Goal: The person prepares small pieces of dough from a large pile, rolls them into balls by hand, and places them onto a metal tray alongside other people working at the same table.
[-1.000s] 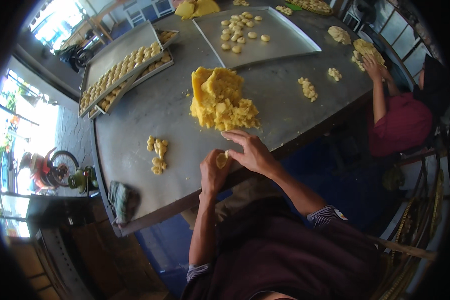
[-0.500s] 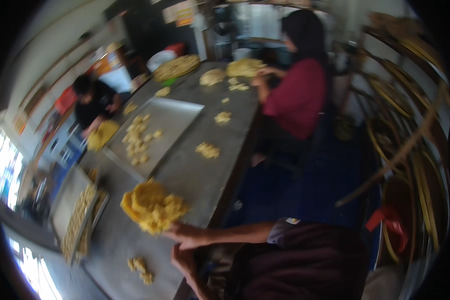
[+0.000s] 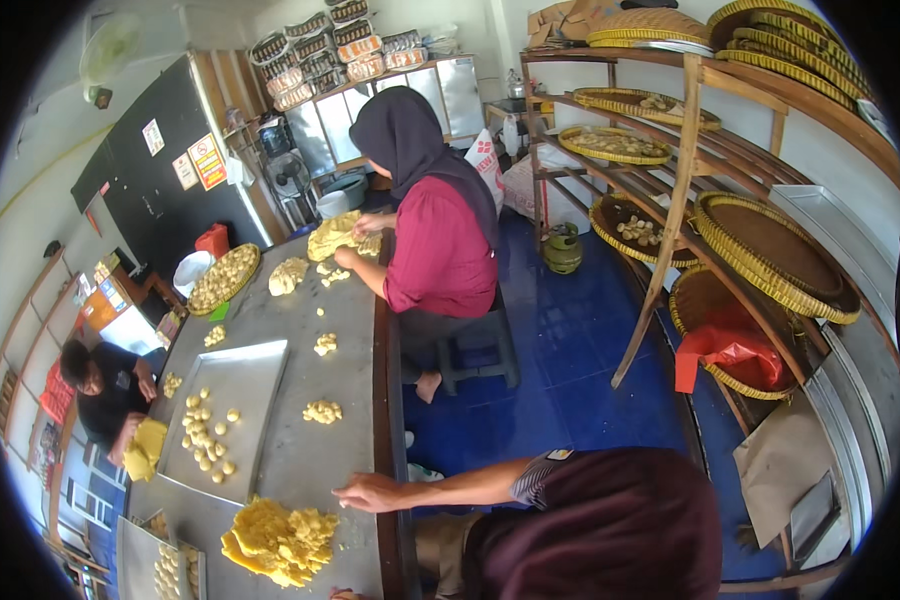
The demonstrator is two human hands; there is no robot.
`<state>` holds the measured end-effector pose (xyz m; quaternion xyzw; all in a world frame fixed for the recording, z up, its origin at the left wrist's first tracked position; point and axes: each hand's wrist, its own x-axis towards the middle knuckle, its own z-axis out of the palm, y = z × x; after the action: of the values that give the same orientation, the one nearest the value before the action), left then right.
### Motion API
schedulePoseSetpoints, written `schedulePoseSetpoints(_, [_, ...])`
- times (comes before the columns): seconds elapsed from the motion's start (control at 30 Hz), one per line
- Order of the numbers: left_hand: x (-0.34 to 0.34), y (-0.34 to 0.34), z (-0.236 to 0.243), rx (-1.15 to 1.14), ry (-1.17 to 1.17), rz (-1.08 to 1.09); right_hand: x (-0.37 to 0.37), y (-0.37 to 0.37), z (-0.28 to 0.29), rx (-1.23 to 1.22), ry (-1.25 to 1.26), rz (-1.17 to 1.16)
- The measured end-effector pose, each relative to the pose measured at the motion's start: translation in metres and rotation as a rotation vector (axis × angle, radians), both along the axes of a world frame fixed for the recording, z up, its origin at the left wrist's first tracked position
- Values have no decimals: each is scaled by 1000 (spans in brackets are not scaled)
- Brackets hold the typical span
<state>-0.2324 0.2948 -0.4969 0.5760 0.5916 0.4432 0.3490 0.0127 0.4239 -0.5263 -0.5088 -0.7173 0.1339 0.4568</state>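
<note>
My right hand (image 3: 368,493) reaches over the near edge of the metal table with its fingers loosely extended and nothing in them. To its left, and apart from it, lies a crumbly mound of yellow dough (image 3: 280,542). Only a sliver of my left hand (image 3: 344,594) shows at the lower edge, so its fingers are hidden. Small clusters of dough balls (image 3: 322,412) lie farther up the table. A shallow metal tray (image 3: 260,385) beyond the mound holds loose round dough balls (image 3: 206,440).
A co-worker in a maroon top (image 3: 440,245) sits on a stool, handling dough. Another person in black (image 3: 110,395) works across the metal table (image 3: 355,455). Wooden racks (image 3: 685,200) with woven trays stand right. A green gas cylinder (image 3: 562,250) is on the blue floor.
The view has swung right, showing more of the racks. My right hand has drawn away from the dough mound. My left hand, earlier close to the right, is now mostly out of view.
</note>
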Motion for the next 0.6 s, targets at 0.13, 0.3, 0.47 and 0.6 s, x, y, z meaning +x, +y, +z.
schedulePoseSetpoints(0.13, [-28, 5, -40, 17, 114, 10, -4, 7, -10, 86, -63, 31])
schedulePoseSetpoints(0.3, [-17, 13, -60, 66, 219, -28, 2, 14, -19, 158, -107, 54])
schedulePoseSetpoints(0.47, [-10, 23, -50, 96, 206, -15, -1, 5, 2, -88, -22, -14])
schedulePoseSetpoints(0.6, [-11, 31, -43, 127, 191, -11, -4, 10, -3, -21, -21, -65])
